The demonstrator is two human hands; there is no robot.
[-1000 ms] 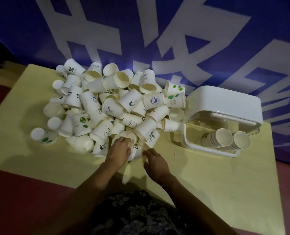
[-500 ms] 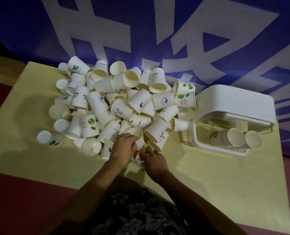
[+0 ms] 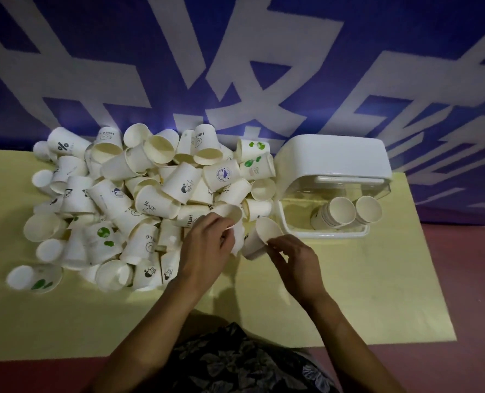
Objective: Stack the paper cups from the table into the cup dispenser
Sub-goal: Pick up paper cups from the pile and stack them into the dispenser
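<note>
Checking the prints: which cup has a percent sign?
The cup at the pile's far left corner; the other prints are leaves, faces or words.

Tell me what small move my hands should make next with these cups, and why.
Probably slide the cup in your right hand into the cup your left hand holds. Each hand grips one paper cup at the pile's near edge, rims close together, and nested stacks already lie in the cup dispenser.

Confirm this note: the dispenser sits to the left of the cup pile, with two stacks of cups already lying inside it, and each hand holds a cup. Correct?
Not quite. The head view shows the cup dispenser to the right of the cup pile, not the left. The rest holds: two stacks of cups lie inside it, the left hand grips one cup and the right hand pinches another cup.
</note>
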